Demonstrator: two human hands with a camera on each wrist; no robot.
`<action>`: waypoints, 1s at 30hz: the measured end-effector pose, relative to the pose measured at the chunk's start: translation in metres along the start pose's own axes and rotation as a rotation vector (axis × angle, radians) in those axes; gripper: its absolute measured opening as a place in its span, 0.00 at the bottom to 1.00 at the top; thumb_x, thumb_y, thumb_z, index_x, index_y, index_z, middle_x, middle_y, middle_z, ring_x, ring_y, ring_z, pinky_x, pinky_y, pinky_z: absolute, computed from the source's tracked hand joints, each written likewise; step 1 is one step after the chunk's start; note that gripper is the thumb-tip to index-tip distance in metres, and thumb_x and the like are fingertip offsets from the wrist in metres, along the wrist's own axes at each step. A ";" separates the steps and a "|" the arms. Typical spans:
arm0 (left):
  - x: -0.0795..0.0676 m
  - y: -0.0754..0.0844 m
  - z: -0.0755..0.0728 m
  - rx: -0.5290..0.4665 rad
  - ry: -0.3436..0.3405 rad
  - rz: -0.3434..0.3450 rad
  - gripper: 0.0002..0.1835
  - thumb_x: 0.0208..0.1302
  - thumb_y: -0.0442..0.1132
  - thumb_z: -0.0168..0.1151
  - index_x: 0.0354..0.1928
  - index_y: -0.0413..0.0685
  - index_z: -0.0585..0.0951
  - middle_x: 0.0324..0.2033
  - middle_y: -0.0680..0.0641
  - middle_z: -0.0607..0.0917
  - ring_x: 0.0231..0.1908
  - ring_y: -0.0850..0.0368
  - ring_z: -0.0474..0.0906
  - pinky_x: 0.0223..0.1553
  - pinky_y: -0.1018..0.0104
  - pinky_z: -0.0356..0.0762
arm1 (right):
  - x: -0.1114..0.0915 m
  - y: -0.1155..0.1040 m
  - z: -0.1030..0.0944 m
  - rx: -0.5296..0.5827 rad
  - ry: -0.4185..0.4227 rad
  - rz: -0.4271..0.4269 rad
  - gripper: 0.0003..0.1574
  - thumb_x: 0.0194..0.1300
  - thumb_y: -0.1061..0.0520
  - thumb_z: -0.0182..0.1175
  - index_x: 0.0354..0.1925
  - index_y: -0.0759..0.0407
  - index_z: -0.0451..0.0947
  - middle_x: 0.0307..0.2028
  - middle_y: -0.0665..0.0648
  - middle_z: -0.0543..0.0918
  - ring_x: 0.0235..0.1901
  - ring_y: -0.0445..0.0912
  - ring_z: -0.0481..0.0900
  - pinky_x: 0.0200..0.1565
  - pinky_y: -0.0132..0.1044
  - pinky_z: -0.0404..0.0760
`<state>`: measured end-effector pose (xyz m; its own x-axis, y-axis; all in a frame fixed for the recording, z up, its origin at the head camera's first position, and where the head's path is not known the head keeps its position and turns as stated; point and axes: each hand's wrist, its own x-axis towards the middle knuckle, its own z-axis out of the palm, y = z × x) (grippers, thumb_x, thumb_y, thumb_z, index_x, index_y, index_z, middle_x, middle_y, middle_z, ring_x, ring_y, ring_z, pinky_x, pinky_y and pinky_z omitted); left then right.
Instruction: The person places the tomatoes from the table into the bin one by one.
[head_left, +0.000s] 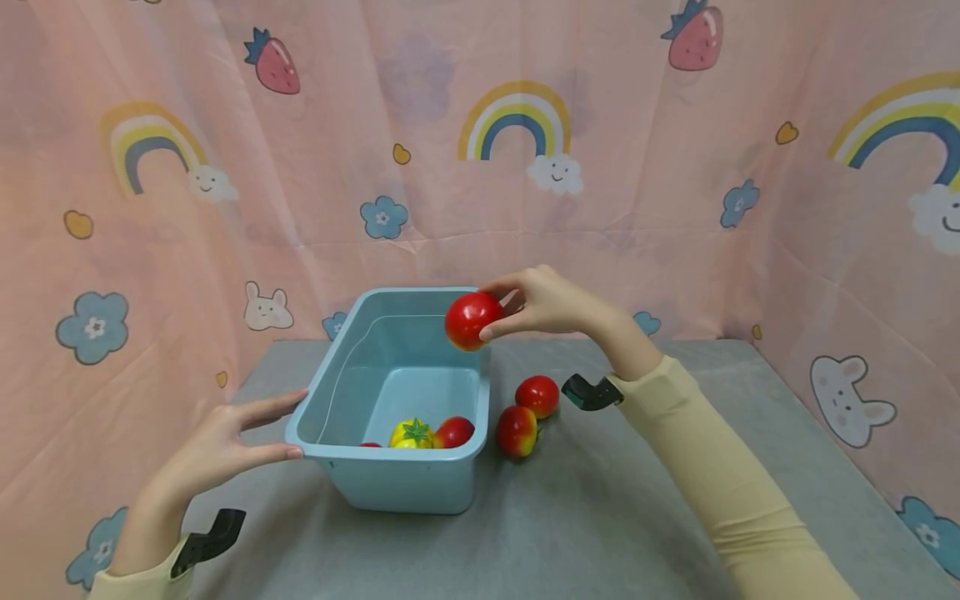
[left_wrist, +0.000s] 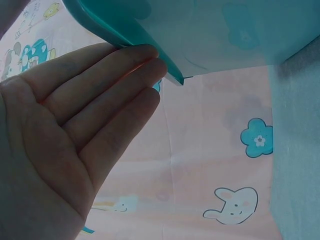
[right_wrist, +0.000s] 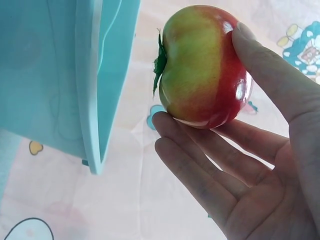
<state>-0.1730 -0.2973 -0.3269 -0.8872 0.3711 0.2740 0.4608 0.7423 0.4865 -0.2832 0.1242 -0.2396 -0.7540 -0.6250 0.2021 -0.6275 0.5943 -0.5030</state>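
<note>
My right hand (head_left: 551,302) pinches a shiny red tomato (head_left: 472,321) between thumb and fingers, above the right rim of a light blue plastic bin (head_left: 386,479). In the right wrist view the same tomato (right_wrist: 202,67) shows a yellow-green side and a green leafy stem end facing the bin. The straight fingers of my left hand (head_left: 213,450) touch the bin's left rim from outside; the left wrist view shows the fingertips under the rim (left_wrist: 172,75). Inside the bin lie a yellow tomato (head_left: 411,433), a red one (head_left: 454,432) and part of another red thing (head_left: 371,445).
Two more red tomatoes, one further back (head_left: 537,396) and one nearer with a yellow patch (head_left: 517,432), lie on the grey tabletop (head_left: 600,517) just right of the bin. A pink printed curtain (head_left: 480,225) hangs behind and along the sides.
</note>
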 end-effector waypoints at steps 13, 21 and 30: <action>0.000 0.000 0.000 -0.012 0.001 0.001 0.35 0.50 0.48 0.73 0.63 0.54 0.74 0.56 0.52 0.80 0.53 0.78 0.70 0.49 0.73 0.72 | 0.013 -0.008 0.001 0.021 -0.025 -0.006 0.37 0.51 0.42 0.71 0.57 0.54 0.77 0.49 0.53 0.83 0.41 0.44 0.84 0.43 0.39 0.83; 0.000 0.000 0.000 -0.011 0.001 -0.008 0.35 0.50 0.49 0.73 0.63 0.56 0.74 0.56 0.53 0.80 0.53 0.78 0.70 0.48 0.72 0.73 | 0.022 -0.010 0.005 0.020 -0.033 -0.021 0.36 0.52 0.42 0.71 0.57 0.55 0.76 0.50 0.54 0.83 0.40 0.45 0.84 0.44 0.39 0.82; 0.000 0.000 0.000 -0.019 -0.011 -0.014 0.36 0.51 0.50 0.72 0.64 0.57 0.73 0.57 0.53 0.79 0.54 0.78 0.70 0.48 0.71 0.73 | 0.031 -0.013 0.009 0.032 -0.046 -0.017 0.38 0.52 0.42 0.70 0.59 0.55 0.75 0.52 0.54 0.82 0.42 0.45 0.84 0.46 0.40 0.82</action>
<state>-0.1730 -0.2976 -0.3269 -0.8936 0.3674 0.2579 0.4489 0.7364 0.5062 -0.2965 0.0922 -0.2347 -0.7332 -0.6580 0.1717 -0.6327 0.5675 -0.5269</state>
